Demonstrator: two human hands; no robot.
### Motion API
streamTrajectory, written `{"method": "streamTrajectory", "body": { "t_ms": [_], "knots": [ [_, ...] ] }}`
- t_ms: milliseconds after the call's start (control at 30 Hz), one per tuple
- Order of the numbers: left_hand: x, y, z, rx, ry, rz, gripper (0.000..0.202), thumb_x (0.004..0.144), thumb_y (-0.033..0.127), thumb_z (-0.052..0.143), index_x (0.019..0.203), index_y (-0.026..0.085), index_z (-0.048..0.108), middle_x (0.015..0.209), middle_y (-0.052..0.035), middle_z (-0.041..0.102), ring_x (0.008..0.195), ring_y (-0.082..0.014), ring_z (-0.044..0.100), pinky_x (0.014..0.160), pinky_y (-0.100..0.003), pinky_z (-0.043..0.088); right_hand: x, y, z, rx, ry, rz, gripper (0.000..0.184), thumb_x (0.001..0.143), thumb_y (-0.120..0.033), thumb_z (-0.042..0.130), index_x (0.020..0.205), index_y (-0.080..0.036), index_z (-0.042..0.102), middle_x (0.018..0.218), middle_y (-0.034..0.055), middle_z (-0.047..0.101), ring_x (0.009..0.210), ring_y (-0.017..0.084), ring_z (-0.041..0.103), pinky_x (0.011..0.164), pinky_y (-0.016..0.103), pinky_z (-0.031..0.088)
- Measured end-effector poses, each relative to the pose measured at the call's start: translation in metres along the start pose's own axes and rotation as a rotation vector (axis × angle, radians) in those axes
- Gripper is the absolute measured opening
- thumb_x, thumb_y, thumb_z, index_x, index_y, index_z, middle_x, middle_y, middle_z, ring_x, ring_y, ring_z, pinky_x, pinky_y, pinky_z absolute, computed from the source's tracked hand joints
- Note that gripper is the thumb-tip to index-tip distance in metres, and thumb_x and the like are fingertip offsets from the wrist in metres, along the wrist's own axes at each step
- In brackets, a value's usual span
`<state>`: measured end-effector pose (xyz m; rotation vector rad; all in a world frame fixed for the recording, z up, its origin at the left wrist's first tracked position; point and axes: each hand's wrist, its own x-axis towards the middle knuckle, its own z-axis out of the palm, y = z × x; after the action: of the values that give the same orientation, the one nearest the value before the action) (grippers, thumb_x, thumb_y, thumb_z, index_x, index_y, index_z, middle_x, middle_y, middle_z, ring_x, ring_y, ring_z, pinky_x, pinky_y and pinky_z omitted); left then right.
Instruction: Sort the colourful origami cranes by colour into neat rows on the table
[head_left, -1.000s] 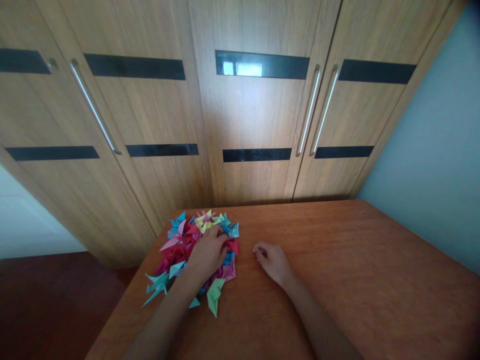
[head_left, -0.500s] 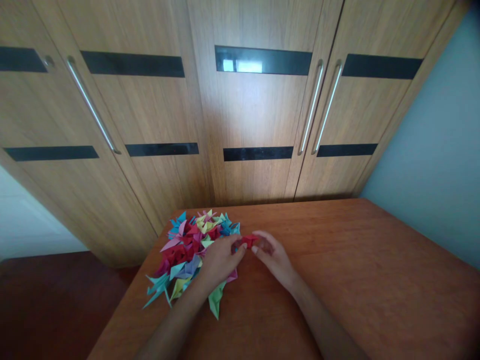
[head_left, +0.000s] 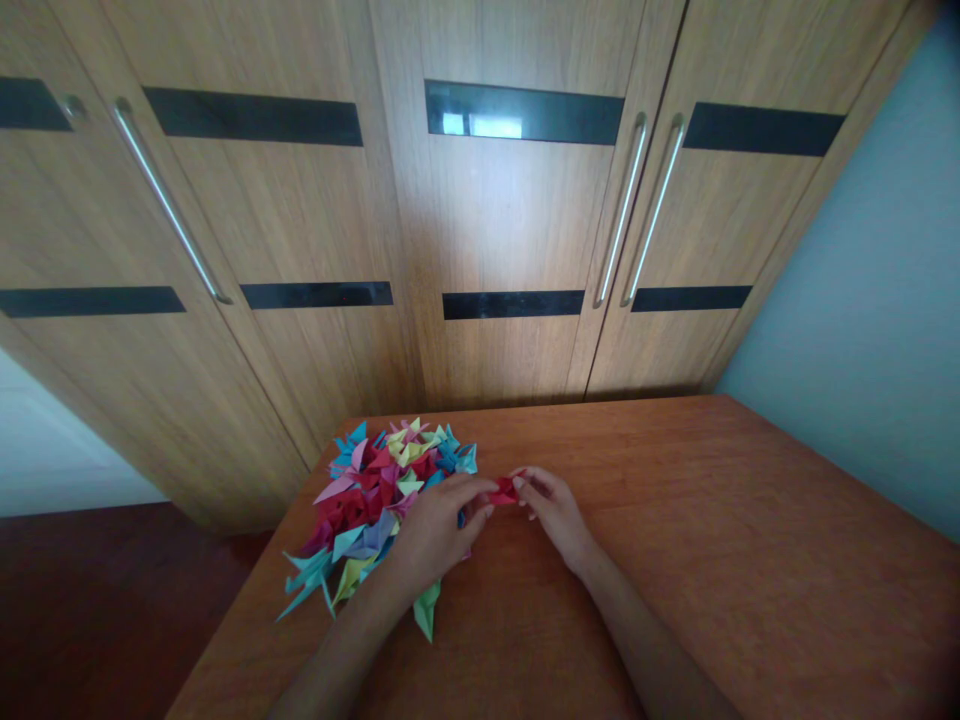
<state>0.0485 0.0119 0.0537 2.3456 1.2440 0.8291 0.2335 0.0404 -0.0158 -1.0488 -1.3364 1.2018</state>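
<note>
A small red folded paper piece point(head_left: 505, 491) is held between my two hands above the table, its exact shape partly covered by fingers. My left hand point(head_left: 442, 522) pinches its left end between thumb and fingers. On the other side, my right hand point(head_left: 553, 508) grips the right end with its fingertips. Just left of and partly behind my left hand lies a heap of origami paper cranes point(head_left: 367, 500) in red, pink, blue, yellow and purple. A green paper crane point(head_left: 426, 608) sticks out below my left wrist.
The brown wooden table point(head_left: 675, 520) stretches to the right and forward. Behind it stands a wooden wardrobe point(head_left: 510, 220) with dark strips and long metal handles. A pale blue wall point(head_left: 862, 340) is on the right, and a dark red floor point(head_left: 112, 600) shows at left.
My fingers have shifted on the red paper; the right thumb and fingertips now sit higher on its right end. The left thumb has drawn down slightly. The view has moved a little.
</note>
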Motion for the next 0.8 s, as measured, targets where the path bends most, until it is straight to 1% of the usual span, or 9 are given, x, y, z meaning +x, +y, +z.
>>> {"method": "streamTrajectory", "body": {
  "t_ms": [67,133,333,433,500,567,633,700,800],
  "knots": [
    [0.001,0.0,-0.001,-0.002,-0.021,0.051,0.019,0.086,0.018,0.052,0.097,0.023,0.066,0.097,-0.0028,0.069,0.091,-0.016,0.062,0.084,-0.027,0.046,0.0,0.0,0.0,0.01,-0.016,0.008,0.03,0.078,-0.047,0.058,0.086,-0.019,0.063,0.067,-0.0012,0.056,0.058,0.011,0.049,0.047,0.02,0.035],
    [0.002,0.001,-0.001,0.011,-0.063,0.075,0.019,0.086,0.016,0.051,0.093,0.022,0.067,0.094,-0.0018,0.069,0.087,-0.0148,0.063,0.081,-0.025,0.046,0.0,-0.001,0.0,0.011,-0.033,0.016,0.029,0.079,-0.047,0.057,0.085,-0.019,0.063,0.067,-0.0013,0.056,0.057,0.01,0.047,0.047,0.019,0.035],
    [0.007,-0.002,0.002,0.056,-0.124,0.106,0.019,0.085,0.013,0.054,0.095,0.022,0.066,0.092,-0.0009,0.07,0.086,-0.0145,0.062,0.078,-0.023,0.045,0.0,-0.005,0.0,0.022,-0.088,0.023,0.031,0.078,-0.049,0.056,0.081,-0.019,0.063,0.065,-0.0011,0.055,0.057,0.01,0.047,0.048,0.019,0.036],
    [0.012,-0.005,0.004,0.056,-0.121,0.122,0.015,0.084,0.015,0.056,0.091,0.022,0.067,0.09,-0.0005,0.07,0.086,-0.0146,0.063,0.078,-0.022,0.045,0.001,-0.001,-0.002,0.036,-0.043,0.044,0.035,0.078,-0.052,0.055,0.088,-0.019,0.064,0.071,0.001,0.06,0.059,0.011,0.05,0.047,0.02,0.037],
    [0.02,-0.009,0.006,0.067,-0.091,0.119,0.014,0.084,0.015,0.057,0.092,0.022,0.067,0.089,-0.0004,0.071,0.084,-0.0145,0.063,0.076,-0.022,0.045,0.003,0.002,-0.003,0.05,0.039,0.057,0.038,0.08,-0.053,0.052,0.092,-0.019,0.063,0.077,0.0027,0.062,0.06,0.012,0.051,0.047,0.02,0.037],
    [0.033,-0.015,0.007,0.094,-0.04,0.106,0.015,0.085,0.017,0.056,0.093,0.022,0.067,0.089,-0.0008,0.071,0.082,-0.0146,0.064,0.076,-0.023,0.045,0.005,0.006,-0.005,0.035,0.142,0.062,0.039,0.081,-0.053,0.049,0.093,-0.019,0.063,0.079,0.0033,0.063,0.057,0.011,0.051,0.046,0.02,0.037],
    [0.053,-0.021,0.009,0.156,-0.006,0.084,0.015,0.086,0.019,0.055,0.094,0.021,0.068,0.092,-0.0018,0.071,0.085,-0.0155,0.064,0.078,-0.024,0.045,0.006,0.01,-0.005,-0.03,0.206,0.033,0.038,0.082,-0.052,0.047,0.093,-0.019,0.063,0.078,0.0034,0.063,0.056,0.012,0.051,0.046,0.021,0.037],
    [0.076,-0.028,0.012,0.265,-0.014,0.035,0.016,0.086,0.021,0.055,0.095,0.022,0.068,0.094,-0.0029,0.071,0.088,-0.0168,0.063,0.079,-0.025,0.045,0.007,0.012,-0.005,-0.144,0.204,-0.04,0.035,0.084,-0.049,0.046,0.091,-0.019,0.064,0.077,0.0034,0.063,0.06,0.014,0.054,0.051,0.023,0.041],
    [0.11,-0.04,0.022,0.389,-0.045,-0.057,0.017,0.087,0.024,0.053,0.093,0.022,0.069,0.094,-0.0049,0.07,0.088,-0.0185,0.063,0.079,-0.027,0.045,0.006,0.013,-0.003,-0.359,0.13,-0.153,0.029,0.087,-0.041,0.046,0.088,-0.02,0.066,0.075,0.0032,0.065,0.068,0.016,0.059,0.062,0.026,0.044]
  ]
}}
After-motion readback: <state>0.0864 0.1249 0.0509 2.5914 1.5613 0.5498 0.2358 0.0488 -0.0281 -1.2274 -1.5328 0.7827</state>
